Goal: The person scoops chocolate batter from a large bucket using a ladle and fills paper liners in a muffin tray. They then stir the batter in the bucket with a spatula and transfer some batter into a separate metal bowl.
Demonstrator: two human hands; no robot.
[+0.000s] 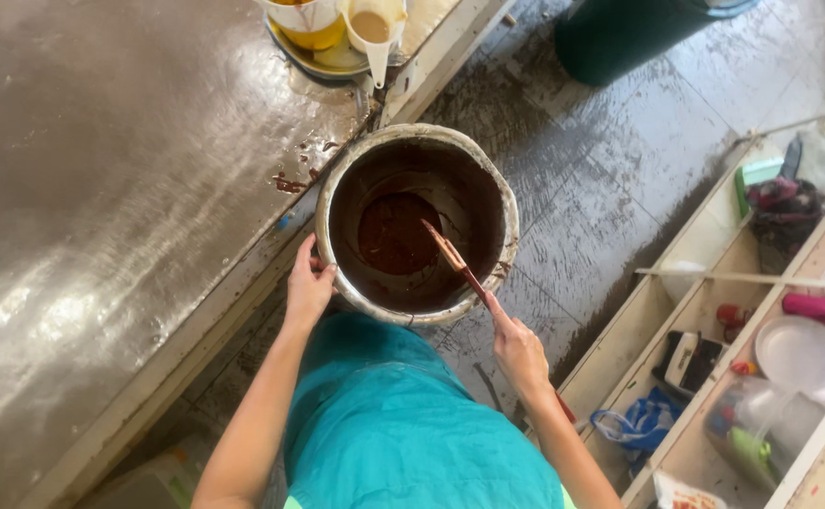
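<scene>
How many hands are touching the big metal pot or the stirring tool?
2. The left hand grips the rim of the metal pot on its left side. The right hand holds the handle of the wooden spatula that reaches into the brown mixture. No other hands show.

A small food-making workroom, rough and well used: a long steel worktable (101, 188) smeared brown fills the left of the frame, the tiled floor (601, 160) is streaked with the same, and wooden shelves (714, 311) at right hold plastic containers and cloths
</scene>
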